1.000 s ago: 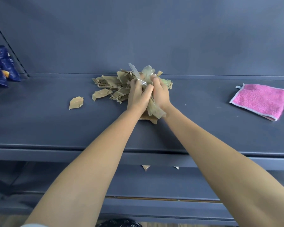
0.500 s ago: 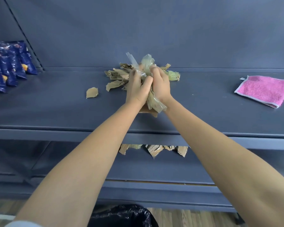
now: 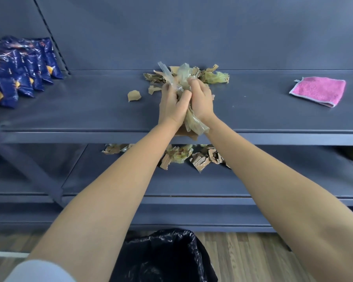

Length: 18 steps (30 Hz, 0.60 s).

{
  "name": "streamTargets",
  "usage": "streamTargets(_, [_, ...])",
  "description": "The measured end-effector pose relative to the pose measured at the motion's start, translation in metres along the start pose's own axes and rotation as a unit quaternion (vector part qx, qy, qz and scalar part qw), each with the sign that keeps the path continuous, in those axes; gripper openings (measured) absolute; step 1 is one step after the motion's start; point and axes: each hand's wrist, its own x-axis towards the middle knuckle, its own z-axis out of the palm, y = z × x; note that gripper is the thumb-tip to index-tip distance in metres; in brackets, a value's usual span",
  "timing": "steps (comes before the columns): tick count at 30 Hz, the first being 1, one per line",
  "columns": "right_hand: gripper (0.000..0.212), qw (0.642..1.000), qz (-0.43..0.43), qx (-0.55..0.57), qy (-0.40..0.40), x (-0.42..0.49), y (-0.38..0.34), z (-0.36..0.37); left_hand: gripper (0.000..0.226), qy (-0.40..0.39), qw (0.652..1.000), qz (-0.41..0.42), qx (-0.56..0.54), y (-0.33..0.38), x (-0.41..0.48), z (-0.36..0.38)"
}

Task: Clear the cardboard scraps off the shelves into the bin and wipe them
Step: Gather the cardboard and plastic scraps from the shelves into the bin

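Through the head camera, your two hands meet over the middle of the upper shelf point(image 3: 69, 110). Your left grip point(image 3: 172, 104) and right grip point(image 3: 201, 102) are both curled tight around one bundle point(image 3: 183, 78) of torn cardboard and crinkled clear film. The film sticks out above your fingers and hangs below your wrists, at the shelf's front edge. More cardboard scraps point(image 3: 214, 76) lie just behind the hands by the back panel, and one loose piece point(image 3: 134, 95) sits apart to the left. A folded pink cloth point(image 3: 319, 90) lies well to the right on the same shelf (neither hand touches it). Blue snack packets point(image 3: 18, 74) stand at the far left. On the lower shelf point(image 3: 192, 186), a second scatter of scraps point(image 3: 200, 159) is partly hidden by your forearms. The black-lined bin point(image 3: 161, 255) stands on the wooden floor point(image 3: 243, 257) below, between your arms.
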Motion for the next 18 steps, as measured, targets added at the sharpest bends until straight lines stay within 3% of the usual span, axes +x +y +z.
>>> streamTargets(12, [0.030, 0.999, 0.031, -0.023, 0.034, -0.067, -0.012, 0.020, 0.062, -0.023, 1.000, 0.000, -0.013, 0.000, -0.056, -0.036])
streamTargets(18, [0.019, 0.999, 0.039, -0.005, 0.009, -0.097, -0.008, 0.035, 0.063, -0.008, 1.000, -0.024, 0.012, -0.007, -0.084, -0.057])
